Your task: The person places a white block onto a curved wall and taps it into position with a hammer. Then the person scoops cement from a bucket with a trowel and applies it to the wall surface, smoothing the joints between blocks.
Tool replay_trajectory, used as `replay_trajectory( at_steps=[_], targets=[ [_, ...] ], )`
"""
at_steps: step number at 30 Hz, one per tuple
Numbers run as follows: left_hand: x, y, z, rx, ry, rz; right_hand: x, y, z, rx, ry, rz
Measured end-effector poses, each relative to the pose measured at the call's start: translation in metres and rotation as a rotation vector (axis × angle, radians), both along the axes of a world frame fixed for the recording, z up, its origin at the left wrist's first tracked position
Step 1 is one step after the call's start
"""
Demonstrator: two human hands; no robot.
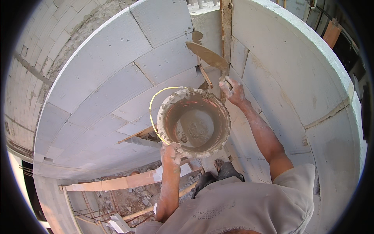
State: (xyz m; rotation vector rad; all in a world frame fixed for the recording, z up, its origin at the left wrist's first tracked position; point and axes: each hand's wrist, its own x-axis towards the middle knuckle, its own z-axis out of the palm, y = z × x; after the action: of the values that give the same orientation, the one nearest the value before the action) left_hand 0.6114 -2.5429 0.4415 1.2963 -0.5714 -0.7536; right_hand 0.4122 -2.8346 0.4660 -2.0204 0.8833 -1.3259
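Note:
My right hand (233, 93) is closed around the handle of a trowel (208, 55). Its broad blade, coated in wet mortar, points up and left in front of the corner of the block walls. My left hand (170, 154) grips the near-left rim of a mortar-caked bucket (225, 134), fingers partly hidden behind it. Grey mortar (196, 126) lies at the bottom of the bucket and smears its inner wall. A yellow bucket handle (151, 109) arcs out to the left. Beyond the blade, a patch of mortar (197, 37) sticks to the concrete column (208, 25).
Pale block walls rise on the left (105, 62) and right (269, 58). An upright timber (226, 31) stands between them. Lower left, a plank (120, 182) spans above rubble (144, 197). My dark shoes (228, 171) show below the bucket.

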Motion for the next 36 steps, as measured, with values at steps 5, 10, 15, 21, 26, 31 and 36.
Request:
replay_trajectory(
  at_steps=[5, 10, 15, 21, 26, 31, 36],
  targets=[
    [0.004, 0.025, -0.004, 0.194, 0.299, 0.172, 0.055, -0.130, 0.014, -0.092, -0.115, -0.017],
    [0.009, 0.097, -0.021, 0.158, 0.332, 0.268, 0.072, -0.136, -0.025, -0.122, -0.209, -0.194],
    [0.024, 0.168, -0.065, 0.389, 0.339, 0.589, 0.095, -0.115, 0.016, -0.153, -0.186, -0.208],
    [0.029, 0.262, -0.086, 0.594, -0.003, 0.571, 0.079, -0.147, -0.006, -0.310, -0.141, -0.297],
    [0.002, 0.280, -0.077, 0.486, -0.798, 0.275, 0.082, -0.132, -0.026, -0.279, -0.080, -0.200],
    [0.013, 0.287, -0.088, 0.648, -0.162, 0.370, 0.087, -0.147, -0.047, -0.264, -0.216, -0.285],
    [-0.017, 0.263, -0.083, 0.596, -0.505, 0.244, 0.089, -0.106, -0.031, -0.201, -0.204, -0.349]
  ],
)
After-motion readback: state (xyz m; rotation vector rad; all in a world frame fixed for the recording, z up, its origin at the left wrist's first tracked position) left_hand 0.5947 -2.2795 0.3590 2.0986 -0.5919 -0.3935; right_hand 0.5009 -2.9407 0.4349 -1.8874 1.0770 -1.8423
